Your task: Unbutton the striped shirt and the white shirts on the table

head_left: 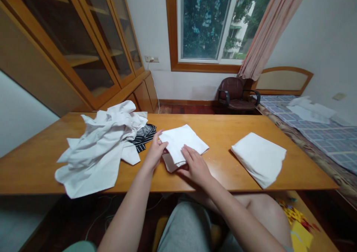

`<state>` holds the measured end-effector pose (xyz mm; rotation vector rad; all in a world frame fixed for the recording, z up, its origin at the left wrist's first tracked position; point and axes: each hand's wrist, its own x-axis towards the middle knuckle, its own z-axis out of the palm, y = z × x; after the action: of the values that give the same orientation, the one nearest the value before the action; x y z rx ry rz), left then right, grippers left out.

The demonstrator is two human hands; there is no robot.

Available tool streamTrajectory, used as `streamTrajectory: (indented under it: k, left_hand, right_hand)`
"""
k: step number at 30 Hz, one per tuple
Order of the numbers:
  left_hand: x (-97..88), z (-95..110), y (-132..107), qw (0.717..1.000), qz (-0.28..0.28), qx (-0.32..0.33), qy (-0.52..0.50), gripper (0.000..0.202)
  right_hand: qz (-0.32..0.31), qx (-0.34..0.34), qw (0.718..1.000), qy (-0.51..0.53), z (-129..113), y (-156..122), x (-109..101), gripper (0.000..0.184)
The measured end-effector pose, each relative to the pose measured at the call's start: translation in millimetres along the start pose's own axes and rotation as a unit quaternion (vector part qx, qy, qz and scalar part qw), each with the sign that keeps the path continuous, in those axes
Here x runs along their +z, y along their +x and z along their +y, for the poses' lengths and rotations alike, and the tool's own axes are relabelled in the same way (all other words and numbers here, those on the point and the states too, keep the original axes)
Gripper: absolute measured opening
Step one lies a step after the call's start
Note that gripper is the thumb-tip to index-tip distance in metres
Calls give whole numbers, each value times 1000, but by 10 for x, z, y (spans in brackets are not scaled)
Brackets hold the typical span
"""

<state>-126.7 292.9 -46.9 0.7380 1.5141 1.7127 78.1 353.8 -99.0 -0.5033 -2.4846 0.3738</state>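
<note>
Folded white cloth point(188, 140) is at the middle of the bench point(220, 133), between the two hands. The left hand point(155, 152) grasps its left side, with the thumb on top and the other fingers partly hidden behind the edge. The right hand point(196, 165) has its fingertips resting on the upper face near the front edge, with the thumb lower down by the loose layers; whether it pinches them I cannot tell. A lower layer hangs out under the front edge, so the near side looks uneven. Just beyond the left hand, black striped cloth point(142, 137) lies partly under a loose pile of white clothes point(103, 144), crumpled, with one end drooping over the near edge of the bench. Well apart on the right, another white bundle point(259, 158) lies flat and neatly folded. Below the bench are the person's legs and grey shorts point(185, 226); at the lower right, yellow paper point(301, 235) lies near small yellow and red pieces too blurred to name. Farther off stand a glass-doored cabinet point(80, 32) on the left, a brown chair point(232, 92) under the window point(206, 21), and a bed point(304, 114) with a checked cover on the right.
</note>
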Motion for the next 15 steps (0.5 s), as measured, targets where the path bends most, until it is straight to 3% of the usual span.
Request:
streamTrajectory:
  k: [5, 9, 12, 15]
  left_hand:
    - [219, 244, -108, 997, -37, 26, -62, 79]
    - [313, 164, -205, 994, -36, 100, -35, 75]
    - [357, -86, -328, 981, -49, 162, 91, 61]
    - [358, -386, -463, 923, -110, 215, 301, 51]
  right_hand:
    - [57, 48, 997, 25, 41, 166, -92, 52]
    - [113, 153, 979, 71, 198, 319, -331, 31]
    - [167, 264, 944, 110, 394, 425, -534, 34]
    - [234, 333, 901, 148, 700, 494, -704, 49]
